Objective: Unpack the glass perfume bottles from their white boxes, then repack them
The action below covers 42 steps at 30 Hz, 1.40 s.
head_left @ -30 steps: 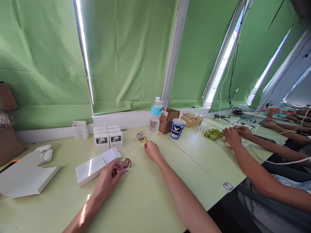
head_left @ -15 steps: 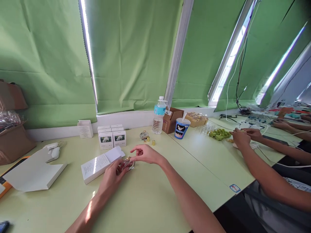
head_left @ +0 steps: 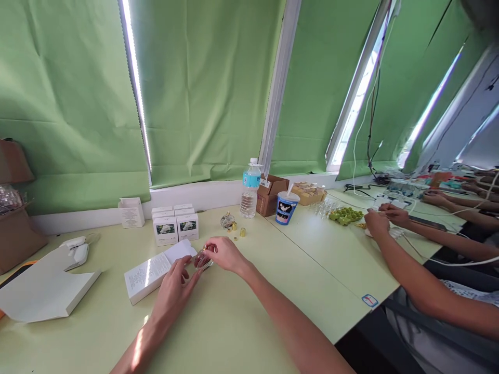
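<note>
Green blinds (head_left: pixel 218 93) cover the sloping windows behind a pale yellow table (head_left: pixel 234 327). Near the table's front middle, just off the end of a white carton, a small rounded glass bottle (head_left: pixel 199 260) is between the two hands; whether it holds liquid is too small to tell. The left hand (head_left: pixel 175 280) has its thumb and fingers curled about the bottle's left side, gripping it. The right hand (head_left: pixel 224 253) has thumb and fingertips drawn together, pinching at the bottle's gold top, which they partly hide.

The white carton (head_left: pixel 148 276) lies on its side, its flap end toward the bottle; its inside is hidden. Beyond the hands stands a second glass bottle (head_left: pixel 226 221), with small gold caps (head_left: pixel 242 232) beside it. To their left, small white boxes (head_left: pixel 175 229) with flower pictures stand grouped together, and a taller white box (head_left: pixel 131 214) stands near the wall.

Farther right are a clear water bottle (head_left: pixel 248 200) with a blue label, a brown cardboard box (head_left: pixel 268 200) with raised flaps, and a blue cup (head_left: pixel 286 210) with a lid and straw; a green molded tray (head_left: pixel 345 215) lies beyond, near a co-worker's hands (head_left: pixel 377 222). At far left, an open carton (head_left: pixel 17 236) holds clear, shiny items (head_left: pixel 8 200).
</note>
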{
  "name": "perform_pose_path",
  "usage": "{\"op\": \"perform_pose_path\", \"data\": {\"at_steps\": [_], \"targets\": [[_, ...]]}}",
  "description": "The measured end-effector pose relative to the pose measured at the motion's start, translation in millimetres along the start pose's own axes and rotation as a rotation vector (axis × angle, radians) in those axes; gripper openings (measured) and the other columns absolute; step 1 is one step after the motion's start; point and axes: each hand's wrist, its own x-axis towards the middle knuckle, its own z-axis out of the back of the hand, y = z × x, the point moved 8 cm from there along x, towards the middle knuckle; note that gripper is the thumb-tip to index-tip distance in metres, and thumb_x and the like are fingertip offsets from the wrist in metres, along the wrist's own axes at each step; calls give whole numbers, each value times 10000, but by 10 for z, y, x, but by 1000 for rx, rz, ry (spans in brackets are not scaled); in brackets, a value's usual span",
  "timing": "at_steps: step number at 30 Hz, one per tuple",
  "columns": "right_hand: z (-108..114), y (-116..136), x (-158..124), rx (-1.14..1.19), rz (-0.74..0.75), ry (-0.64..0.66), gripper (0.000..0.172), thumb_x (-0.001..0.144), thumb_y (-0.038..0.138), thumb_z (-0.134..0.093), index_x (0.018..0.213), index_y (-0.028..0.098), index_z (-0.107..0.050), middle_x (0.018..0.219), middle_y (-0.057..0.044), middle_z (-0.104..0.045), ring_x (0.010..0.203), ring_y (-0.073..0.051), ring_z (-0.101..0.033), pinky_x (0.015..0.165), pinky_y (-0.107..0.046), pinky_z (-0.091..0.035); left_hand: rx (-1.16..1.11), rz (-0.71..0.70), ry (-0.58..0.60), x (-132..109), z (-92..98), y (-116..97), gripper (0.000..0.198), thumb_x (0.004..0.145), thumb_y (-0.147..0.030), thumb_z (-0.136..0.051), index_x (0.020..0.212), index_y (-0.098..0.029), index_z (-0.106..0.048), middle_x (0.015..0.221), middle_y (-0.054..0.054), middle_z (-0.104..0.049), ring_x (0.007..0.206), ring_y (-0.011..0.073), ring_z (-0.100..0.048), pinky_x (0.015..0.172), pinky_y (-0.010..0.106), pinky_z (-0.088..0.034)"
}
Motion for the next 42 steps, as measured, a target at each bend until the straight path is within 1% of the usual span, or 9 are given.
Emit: {"op": "perform_pose_path", "data": {"at_steps": [4,11,16,21,24,28,32,37,42], "targets": [[120,-294,268,-76,-89,-38,155,830,265,-600,879,190,-727,855,-49,-719,788,-166,-615,652,-236,-375,167,-65,-61,-9,133,-101,324,928,-447,-421,1176,-254,-498,1143,45,-604,793,170,-626,673,300,-505],[322,-922,604,-143,-262,-22,136,869,261,-607,870,152,-688,887,-61,-689,846,-185,-628,720,-269,-455,325,-186,-174,54,394,-105,246,928,-400,-440,1079,-259,-573,1122,39,-636,952,222,-638,745,316,-496],[462,-1224,595,-122,-344,-24,316,928,331,-557,1193,160,-558,1197,-83,-577,995,-208,-602,836,-408,-525,401,-114,-238,143,605,147,292,909,-456,-444,1043,-251,-602,1124,44,-632,1020,244,-599,804,352,-488],[622,-1377,502,-80,-384,-100,312,927,326,-560,1190,159,-560,1198,-85,-576,997,-208,-602,836,-410,-524,398,30,-111,176,661,481,500,857,-597,-441,1184,-227,-525,1228,84,-569,1167,290,-502,918,414,-442],[711,-1351,406,-35,-380,-197,356,906,331,-580,1209,144,-559,1070,-91,-640,958,-211,-619,842,-379,-500,390,115,16,138,616,663,675,796,-664,-470,1272,-186,-455,1240,124,-554,1206,331,-457,956,461,-406],[662,-1134,242,77,-312,-278,372,905,331,-509,1208,128,-583,906,-89,-698,871,-206,-649,772,-297,-470,372,110,92,97,570,714,707,788,-615,-503,1319,-157,-414,1173,136,-584,1123,329,-510,944,465,-400],[306,-787,80,221,-192,-160,283,852,375,-551,955,159,-703,866,-62,-712,773,-183,-644,681,-260,-461,323,62,64,118,515,594,690,792,-535,-548,1368,-203,-360,1227,114,-546,1114,305,-527,895,422,-437],[-171,-538,-58,356,-176,1,431,752,485,-665,1019,147,-695,860,-63,-702,722,-182,-621,632,-263,-446,341,-68,-12,117,394,295,731,714,-405,-676,1356,-230,-373,1246,91,-542,1134,297,-524,942,419,-416],[-225,-528,-57,503,-234,48,296,730,421,-696,802,134,-689,663,-21,-648,577,-136,-560,503,-227,-398,355,-32,51,59,338,106,686,716,-339,-681,1331,-238,-396,1266,85,-545,1149,282,-527,956,412,-399]]}}
